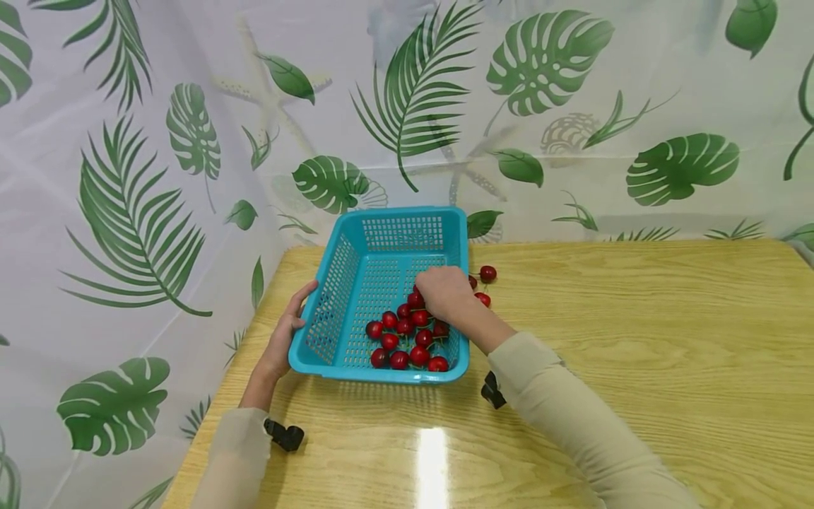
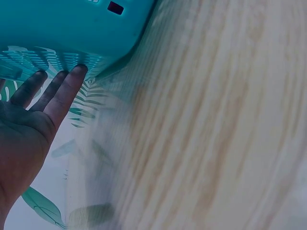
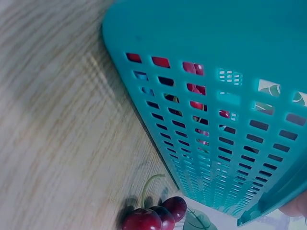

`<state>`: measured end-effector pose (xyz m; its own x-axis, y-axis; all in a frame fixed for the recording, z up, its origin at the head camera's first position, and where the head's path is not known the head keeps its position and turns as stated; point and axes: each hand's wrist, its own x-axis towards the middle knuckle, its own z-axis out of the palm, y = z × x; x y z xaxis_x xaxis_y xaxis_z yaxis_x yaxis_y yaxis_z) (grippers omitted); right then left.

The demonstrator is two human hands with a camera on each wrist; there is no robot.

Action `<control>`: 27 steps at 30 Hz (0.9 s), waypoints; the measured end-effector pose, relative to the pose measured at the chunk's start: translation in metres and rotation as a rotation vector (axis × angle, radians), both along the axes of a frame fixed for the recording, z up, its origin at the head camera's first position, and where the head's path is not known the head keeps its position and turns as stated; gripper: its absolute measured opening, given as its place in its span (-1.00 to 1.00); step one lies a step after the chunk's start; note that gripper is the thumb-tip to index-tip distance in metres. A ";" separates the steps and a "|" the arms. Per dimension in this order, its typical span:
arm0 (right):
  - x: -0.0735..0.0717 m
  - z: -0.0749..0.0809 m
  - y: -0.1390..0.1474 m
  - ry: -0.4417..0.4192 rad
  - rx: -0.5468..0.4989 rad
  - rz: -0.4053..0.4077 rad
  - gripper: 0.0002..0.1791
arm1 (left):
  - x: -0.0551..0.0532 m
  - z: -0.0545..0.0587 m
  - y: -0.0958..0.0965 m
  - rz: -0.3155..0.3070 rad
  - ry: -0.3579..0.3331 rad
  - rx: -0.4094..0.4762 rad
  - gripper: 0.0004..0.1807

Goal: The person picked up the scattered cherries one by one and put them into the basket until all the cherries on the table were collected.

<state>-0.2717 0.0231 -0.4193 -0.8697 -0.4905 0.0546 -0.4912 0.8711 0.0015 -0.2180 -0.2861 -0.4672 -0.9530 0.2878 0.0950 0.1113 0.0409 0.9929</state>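
Observation:
A blue plastic basket (image 1: 375, 371) with slotted walls sits on the table, dark red stemmed cherries (image 1: 420, 355) heaped in its front right part. My left hand (image 1: 282, 336) is at the basket's left side. In the left wrist view its straight fingers (image 2: 64, 98) rest against the outer wall. Reaching over the right rim, my right hand (image 1: 445, 290) is inside the basket, directly above the cherries. Its back faces up and hides the fingertips, so whether a cherry is between them does not show. Several loose cherries (image 1: 487, 273) lie on the table just right of the basket.
The wooden table (image 1: 636, 353) extends far to the right and toward me. A white curtain (image 1: 572, 198) with green leaf prints hangs behind the table and along its left side. The basket's back stands near the curtain.

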 end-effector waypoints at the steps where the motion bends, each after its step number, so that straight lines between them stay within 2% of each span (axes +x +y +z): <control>1: 0.000 0.000 0.000 -0.003 -0.005 -0.002 -0.76 | 0.000 0.000 0.000 -0.003 -0.001 -0.001 -0.15; 9: 0.000 0.000 0.000 0.006 -0.065 -0.011 -0.70 | 0.001 0.001 0.000 0.000 0.007 -0.005 -0.16; 18: 0.000 0.002 0.001 0.031 -0.150 -0.038 -0.76 | 0.003 0.002 0.002 0.019 0.012 -0.008 -0.16; 22: 0.000 0.002 0.003 0.061 -0.243 -0.045 -0.75 | 0.002 0.002 0.002 0.023 0.019 -0.022 -0.15; 27: 0.002 0.002 0.008 0.156 -0.451 -0.034 -0.77 | 0.001 0.002 0.003 0.016 0.018 -0.020 -0.15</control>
